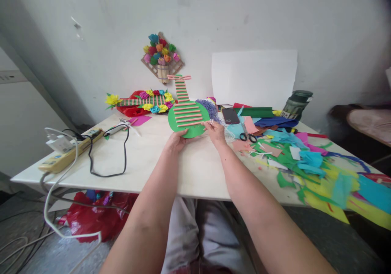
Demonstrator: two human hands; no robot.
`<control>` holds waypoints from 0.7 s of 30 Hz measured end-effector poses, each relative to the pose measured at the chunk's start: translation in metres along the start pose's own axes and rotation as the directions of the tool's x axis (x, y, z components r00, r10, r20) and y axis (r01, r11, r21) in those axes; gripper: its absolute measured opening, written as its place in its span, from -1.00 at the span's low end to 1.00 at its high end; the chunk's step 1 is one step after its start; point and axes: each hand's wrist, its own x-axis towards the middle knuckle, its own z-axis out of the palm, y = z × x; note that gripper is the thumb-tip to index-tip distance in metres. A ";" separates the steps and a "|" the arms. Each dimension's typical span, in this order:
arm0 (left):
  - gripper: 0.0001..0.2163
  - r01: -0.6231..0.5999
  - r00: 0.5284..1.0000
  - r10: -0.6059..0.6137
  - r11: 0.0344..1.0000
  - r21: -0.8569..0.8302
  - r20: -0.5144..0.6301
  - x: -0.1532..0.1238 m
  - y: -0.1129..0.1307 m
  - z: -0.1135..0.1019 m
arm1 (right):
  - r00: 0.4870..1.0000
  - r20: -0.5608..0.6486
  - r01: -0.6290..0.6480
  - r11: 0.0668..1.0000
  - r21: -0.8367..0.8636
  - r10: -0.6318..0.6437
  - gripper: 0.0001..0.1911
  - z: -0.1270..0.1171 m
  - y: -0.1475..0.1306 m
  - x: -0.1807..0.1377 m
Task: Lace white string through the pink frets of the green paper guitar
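Note:
A green guitar-shaped paper craft (195, 132) is tilted up above the table, with pink paper sticks (187, 111) laid crosswise over its round body and neck. My left hand (177, 140) grips its lower edge, thumb on the front and fingers behind. At the right side of the round body, my right hand (215, 130) has its fingers pinched together by the end of the lowest stick. Something small and white shows at those fingertips, too small to name. White cord (229, 134) lies just right of this hand.
Scissors (248, 138), a phone (230, 116), scattered coloured paper (284, 160) and a dark bottle (296, 104) occupy the right side. A flower-trimmed guitar craft (143, 101) rests behind. On the left are a power strip (70, 151) and a looped black cable (126, 155).

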 end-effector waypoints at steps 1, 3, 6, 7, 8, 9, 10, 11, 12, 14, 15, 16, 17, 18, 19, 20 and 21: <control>-0.57 -0.002 1.000 0.002 1.000 -0.004 0.005 0.000 0.000 0.000 | 1.000 -0.003 -0.003 1.000 -0.003 0.003 -0.80 0.000 0.000 0.000; -0.58 -0.004 1.000 0.005 1.000 -0.012 0.013 0.001 0.000 -0.001 | 1.000 0.001 0.000 1.000 -0.014 0.000 -0.79 0.000 0.001 0.000; -0.57 0.003 1.000 -0.003 1.000 -0.010 0.009 0.003 -0.001 -0.002 | 1.000 0.022 0.018 0.999 -0.030 -0.018 -0.76 0.000 0.005 0.000; -0.56 0.005 1.000 -0.005 1.000 -0.008 0.006 0.003 -0.001 -0.002 | 1.000 0.025 0.018 0.999 -0.032 -0.017 -0.76 0.000 0.006 0.001; -0.57 0.005 1.000 -0.005 1.000 -0.006 0.003 0.003 -0.001 -0.002 | 1.000 0.026 0.015 0.999 -0.031 -0.014 -0.77 0.000 0.007 0.001; -0.57 0.003 1.000 -0.003 1.000 -0.006 0.001 0.003 -0.001 -0.002 | 1.000 0.026 0.011 1.000 -0.029 -0.010 -0.78 -0.001 0.008 0.001; -0.59 0.001 1.000 -0.001 1.000 -0.007 -0.002 0.003 -0.001 -0.002 | 1.000 0.027 0.010 1.000 -0.028 -0.009 -0.79 -0.001 0.008 0.002; -0.61 0.000 1.000 0.000 1.000 -0.008 -0.007 0.003 -0.001 -0.002 | 0.999 0.030 0.012 1.000 -0.026 -0.011 -0.80 -0.001 0.008 0.002; -0.63 0.000 1.000 0.000 1.000 -0.009 -0.013 0.003 -0.001 -0.001 | 0.999 0.035 0.015 1.000 -0.026 -0.014 -0.81 -0.002 0.008 0.003; -0.66 0.002 1.000 -0.002 1.000 -0.010 -0.027 0.002 0.000 0.000 | 0.999 0.042 0.009 0.999 -0.031 -0.008 -0.82 -0.002 0.008 0.003; -0.66 0.003 0.999 -0.003 1.000 -0.011 -0.034 0.001 0.000 0.001 | 0.999 0.042 -0.001 0.999 -0.034 0.002 -0.82 -0.003 0.008 0.004; -0.65 0.002 0.999 -0.003 1.000 -0.012 -0.040 0.001 0.001 0.001 | 0.999 0.043 -0.012 0.999 -0.036 0.014 -0.82 -0.003 0.008 0.004; -0.65 0.002 0.999 -0.003 1.000 -0.012 -0.044 0.000 0.001 0.001 | 0.999 0.045 -0.019 0.999 -0.040 0.020 -0.82 -0.003 0.008 0.004; -0.64 0.001 0.999 -0.002 1.000 -0.011 -0.047 0.000 0.001 0.002 | 0.999 0.050 -0.016 0.999 -0.048 0.018 -0.82 -0.004 0.009 0.004; -0.64 0.001 0.999 -0.001 1.000 -0.010 -0.048 0.000 0.001 0.002 | 0.998 0.059 -0.005 0.998 -0.058 0.009 -0.81 -0.004 0.009 0.004; -0.63 -0.001 0.999 0.000 1.000 -0.008 -0.048 0.000 0.001 0.002 | 0.998 0.068 0.010 0.997 -0.072 -0.005 -0.81 -0.004 0.010 0.004; -0.63 -0.003 0.999 0.003 1.000 -0.005 -0.045 0.000 0.001 0.002 | 0.997 0.074 0.027 0.996 -0.086 -0.021 -0.81 -0.004 0.010 0.004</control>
